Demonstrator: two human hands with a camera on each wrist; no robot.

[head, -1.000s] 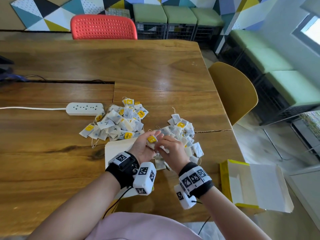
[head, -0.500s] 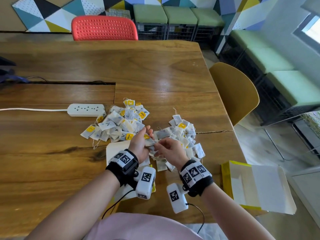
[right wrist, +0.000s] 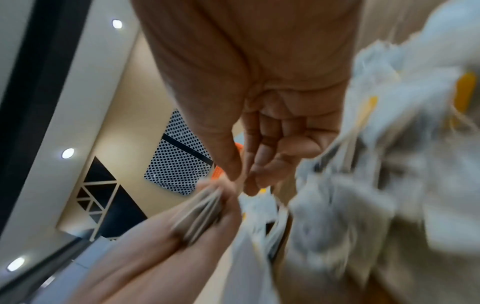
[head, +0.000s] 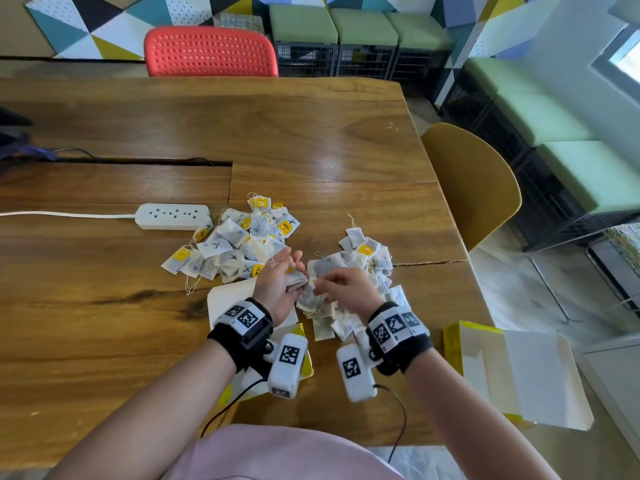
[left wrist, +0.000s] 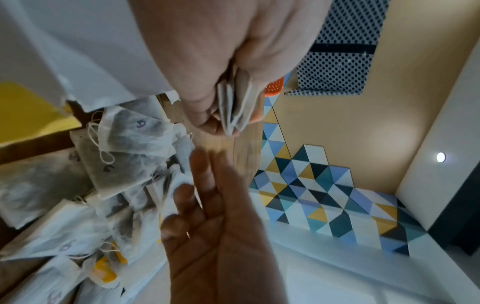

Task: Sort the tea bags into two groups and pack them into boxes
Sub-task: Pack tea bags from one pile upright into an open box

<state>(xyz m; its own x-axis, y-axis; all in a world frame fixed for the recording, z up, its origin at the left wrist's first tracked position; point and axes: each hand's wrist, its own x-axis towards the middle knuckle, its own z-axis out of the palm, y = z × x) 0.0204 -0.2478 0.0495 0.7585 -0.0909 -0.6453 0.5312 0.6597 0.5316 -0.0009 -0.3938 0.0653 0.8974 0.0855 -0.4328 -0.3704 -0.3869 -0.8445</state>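
Nearest the person, the left hand [head: 277, 289] grips a small stack of tea bags [left wrist: 235, 107] edge-on between thumb and fingers, over an opened box [head: 230, 299] that lies just beneath and behind its wrist. The right hand [head: 346, 289], close beside it, has its fingers loosely curled with thumb and fingertips drawn together; whether they pinch a string or a bag cannot be told, since the right wrist view is blurred. The stack looks thin and slack, so a loosening thumb could let the bags fan out and fall. Under and just beyond the right hand lies the near pile [head: 353, 271], some bags marked with a handwritten digit, their strings looped over one another; lifting one by its string could drag neighbours along and spill them toward the tabletop [head: 104, 306] edge. Beyond the left hand lies the other pile [head: 239, 244], bags marked with crosses and yellow tags. The two piles sit close, so a dropped or flicked bag could land in the wrong group unnoticed. A second opened box [head: 502, 368] lies right of the right wrist, partly over the tabletop edge, where a nudge might tip it off.
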